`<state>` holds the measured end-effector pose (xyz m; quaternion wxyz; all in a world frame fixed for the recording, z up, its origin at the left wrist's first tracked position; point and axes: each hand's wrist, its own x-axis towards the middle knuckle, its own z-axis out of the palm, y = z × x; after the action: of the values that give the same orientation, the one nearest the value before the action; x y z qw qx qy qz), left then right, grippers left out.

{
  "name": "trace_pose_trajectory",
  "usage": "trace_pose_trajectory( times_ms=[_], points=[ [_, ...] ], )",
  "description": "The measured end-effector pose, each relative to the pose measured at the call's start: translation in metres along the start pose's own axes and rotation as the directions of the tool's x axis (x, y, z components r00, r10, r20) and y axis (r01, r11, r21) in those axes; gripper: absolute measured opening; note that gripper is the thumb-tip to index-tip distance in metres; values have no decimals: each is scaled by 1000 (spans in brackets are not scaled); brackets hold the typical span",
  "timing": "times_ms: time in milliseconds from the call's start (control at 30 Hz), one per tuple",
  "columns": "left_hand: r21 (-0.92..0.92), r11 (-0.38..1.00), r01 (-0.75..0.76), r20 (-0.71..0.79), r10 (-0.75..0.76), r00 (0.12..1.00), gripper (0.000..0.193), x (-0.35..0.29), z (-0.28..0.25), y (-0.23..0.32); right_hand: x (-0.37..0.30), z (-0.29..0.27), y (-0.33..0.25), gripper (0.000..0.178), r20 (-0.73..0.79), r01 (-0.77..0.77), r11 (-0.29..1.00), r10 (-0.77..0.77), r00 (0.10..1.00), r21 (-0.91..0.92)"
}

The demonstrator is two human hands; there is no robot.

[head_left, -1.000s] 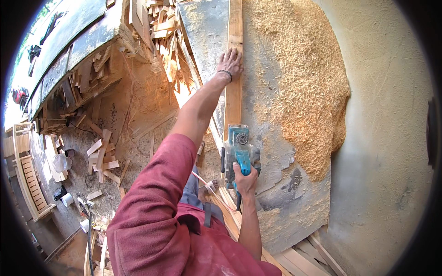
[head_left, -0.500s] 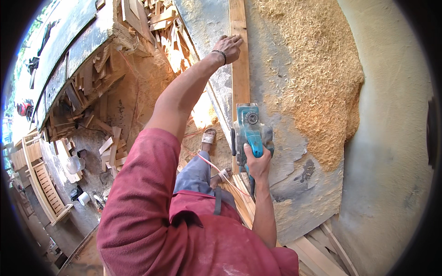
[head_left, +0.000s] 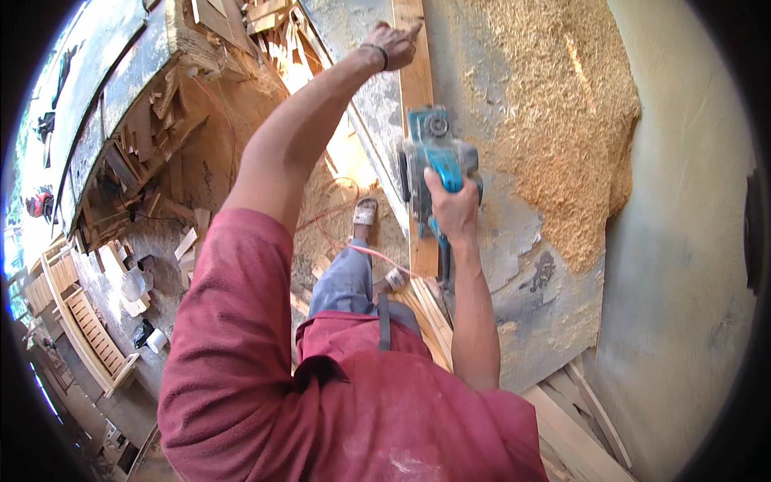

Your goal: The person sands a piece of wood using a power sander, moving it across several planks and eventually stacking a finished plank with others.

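Two benches are seen: the near bench, broad and grey, is set against the pale wall, while the second bench, at the upper left, is packed underneath with wood offcuts, so its lower space is in effect used as an open store. Much of the near bench's far right is covered by a heap of shavings. Along the left part of that bench a long board is laid, pointed away from the body, its far end cut off by the upper edge of the view. On its nearer part a teal-and-grey power tool is placed, its body lined up with the grain. By judgement, a surfacing pass along the board is in hand, and what is called for is that the tool be kept flat and steady, with the fingers ahead kept clear of it. The tool's handle is gripped firmly by the right hand, fingers wrapped round it. The left hand is held over the board farther up, loosely curled with one finger extended; nothing is seen in it, and whether the board is touched cannot be told. On the floor, a cloudy container and a smaller white cylinder are found, but their contents cannot be made out
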<state>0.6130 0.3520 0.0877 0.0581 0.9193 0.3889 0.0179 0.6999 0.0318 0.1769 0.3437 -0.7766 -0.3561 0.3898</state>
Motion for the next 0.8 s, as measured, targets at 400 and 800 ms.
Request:
trace_pose_trajectory(
  times_ms=[400, 800],
  points=[
    [-51, 999, -8, 77, 12, 997, 65, 22, 13, -23, 45, 8, -18, 35, 21, -19, 999, 18, 1000, 49],
    [-490, 787, -375, -742, -151, 653, 32, -196, 6, 116, 62, 16, -22, 34, -67, 86, 992, -81, 995, 87]
  ],
)
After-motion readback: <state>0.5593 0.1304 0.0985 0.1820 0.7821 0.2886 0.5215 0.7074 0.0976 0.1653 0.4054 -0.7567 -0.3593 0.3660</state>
